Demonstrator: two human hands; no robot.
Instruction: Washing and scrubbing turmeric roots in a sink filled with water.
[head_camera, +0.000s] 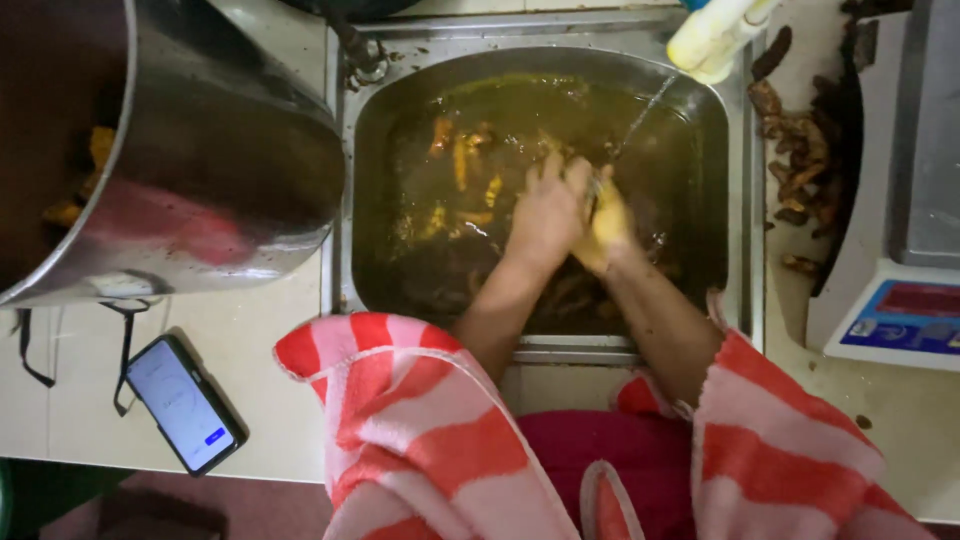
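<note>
Head view, looking straight down. Steel sink (742, 200) fills the upper centre of the frame, full of murky yellow-brown water. Orange-yellow root pieces (462, 160) lie in it, most left of centre; darker ones sit along the near edge.

Both forearms reach up from the bottom centre and meet over the middle of the basin. Left hand (545, 212): back up, fingers bent down and curled over something, wrist straight. Right hand (607, 225): stained yellow, pressed against the left hand, fingers folded in. The hands touch each other; they seem closed on a small piece between them, but what it is cannot be made out. A thin water stream (640, 122) falls slantwise from the upper right onto the hands.

Sleeves (420, 420), striped red and pink, are pushed back above the forearms, lower centre and lower right.

Upper left: big steel pot (230, 160), tilted, rim to the left, a few yellow pieces inside. It rests on the pale worktop (250, 350) just left of the sink.
Lower left: phone (185, 403) lying on the worktop, screen lit.
Upper right: heap of brown peelings (800, 150) beside the sink.
Right edge: scale (900, 310), white with a blue panel.
Top right: pale yellow bottle (715, 35), partly cut off.
</note>
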